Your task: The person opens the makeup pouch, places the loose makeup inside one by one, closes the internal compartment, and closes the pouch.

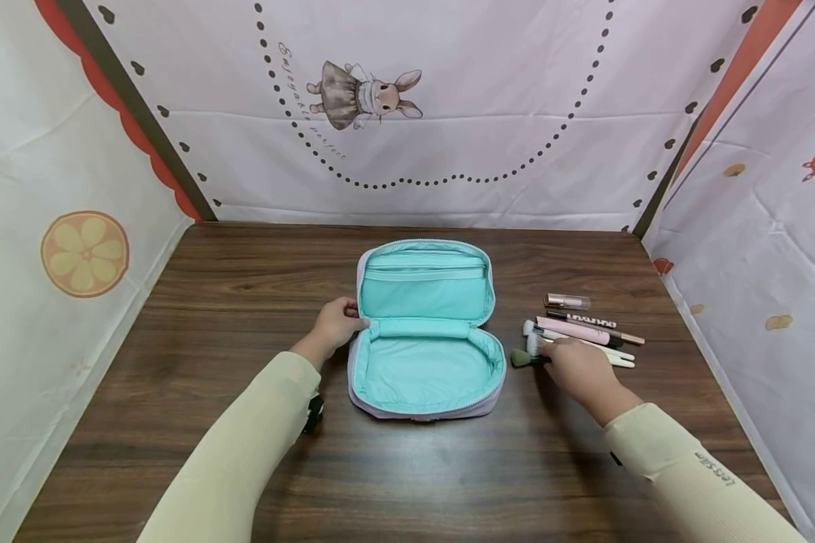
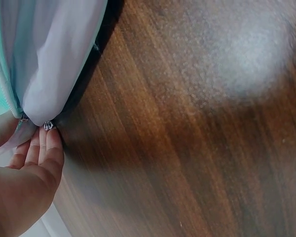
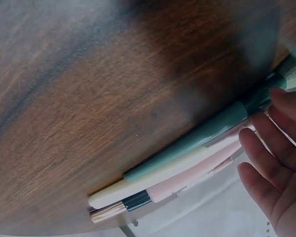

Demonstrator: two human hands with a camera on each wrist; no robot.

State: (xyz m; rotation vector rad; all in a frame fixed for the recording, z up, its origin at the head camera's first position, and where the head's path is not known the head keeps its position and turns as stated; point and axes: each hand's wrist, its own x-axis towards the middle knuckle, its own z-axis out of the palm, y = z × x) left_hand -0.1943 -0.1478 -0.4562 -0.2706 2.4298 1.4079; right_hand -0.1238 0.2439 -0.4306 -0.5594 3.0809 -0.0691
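Note:
A makeup bag (image 1: 428, 369) with a turquoise lining lies unzipped on the table, its lid laid back. My left hand (image 1: 335, 324) grips its left side at the hinge, thumb by the zipper end and fingers against the outside. To the right, my right hand (image 1: 580, 377) is over a group of makeup brushes. Thumb and forefinger pinch the green makeup brush (image 3: 202, 133) near its ferrule, while the other fingers spread above the neighbouring handles. White-handled brushes (image 1: 622, 358) and a pink tube (image 1: 573, 329) with a black cap lie alongside.
Behind the brushes are a clear lip gloss tube (image 1: 567, 302) with a rose-gold cap and a slim dark pencil (image 1: 628, 337). Printed cloth walls (image 1: 448, 204) enclose the wooden table (image 1: 244, 264) at the back and both sides.

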